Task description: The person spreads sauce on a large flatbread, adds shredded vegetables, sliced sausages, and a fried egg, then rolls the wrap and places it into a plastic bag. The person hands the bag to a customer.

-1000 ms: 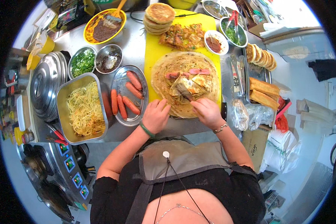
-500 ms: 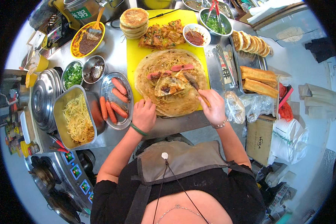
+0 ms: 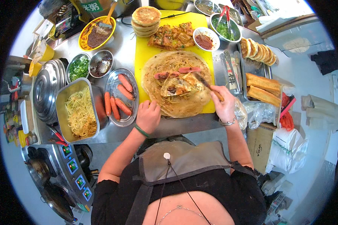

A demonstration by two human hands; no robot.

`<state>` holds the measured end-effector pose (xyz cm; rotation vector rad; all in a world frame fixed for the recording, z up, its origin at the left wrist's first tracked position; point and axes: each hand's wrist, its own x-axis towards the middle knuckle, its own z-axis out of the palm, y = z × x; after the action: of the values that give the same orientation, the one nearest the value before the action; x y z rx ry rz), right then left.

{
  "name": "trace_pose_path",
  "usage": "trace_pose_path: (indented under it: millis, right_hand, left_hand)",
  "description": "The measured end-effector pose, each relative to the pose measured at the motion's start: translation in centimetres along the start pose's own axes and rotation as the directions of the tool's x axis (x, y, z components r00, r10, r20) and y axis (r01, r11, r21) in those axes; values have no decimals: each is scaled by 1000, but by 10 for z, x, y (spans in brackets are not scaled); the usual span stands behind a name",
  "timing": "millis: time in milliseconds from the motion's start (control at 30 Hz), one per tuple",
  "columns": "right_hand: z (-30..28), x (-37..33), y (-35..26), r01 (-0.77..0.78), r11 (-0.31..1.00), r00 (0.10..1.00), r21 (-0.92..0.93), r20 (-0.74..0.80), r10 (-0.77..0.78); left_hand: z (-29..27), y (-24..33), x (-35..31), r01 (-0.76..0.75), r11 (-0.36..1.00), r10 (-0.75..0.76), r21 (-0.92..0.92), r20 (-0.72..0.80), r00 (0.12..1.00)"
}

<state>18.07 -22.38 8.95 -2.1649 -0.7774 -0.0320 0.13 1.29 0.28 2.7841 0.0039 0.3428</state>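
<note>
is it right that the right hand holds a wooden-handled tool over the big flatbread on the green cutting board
Not quite. The head view shows the cutting board is yellow, not green. The rest holds: the right hand holds a wooden-handled tool over the big flatbread.

Right hand (image 3: 224, 105) holding brush (image 3: 208, 87) over filled flatbread (image 3: 177, 84), left hand (image 3: 148, 116) at its edge, yellow board (image 3: 154, 52)

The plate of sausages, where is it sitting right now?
In the head view, the plate of sausages sits left of the yellow cutting board, beside the noodle tray, just above the left hand.
</note>
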Motion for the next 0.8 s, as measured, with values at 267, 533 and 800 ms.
trace_pose_path:
  millis: [267, 533, 800]
  right_hand:
    - [28, 39, -42, 26, 994, 990, 103, 134, -40]
    - [198, 128, -137, 385, 850, 810, 359, 309, -498]
    - [279, 196, -193, 528, 826, 658, 196, 521, -544]
  left_hand:
    - [-12, -5, -18, 57, 991, -54, -120, 32, 998]
    - [-38, -29, -50, 97, 953, -145, -286, -151, 978]
    - [-54, -59, -92, 160, 904, -269, -395, -237, 933]
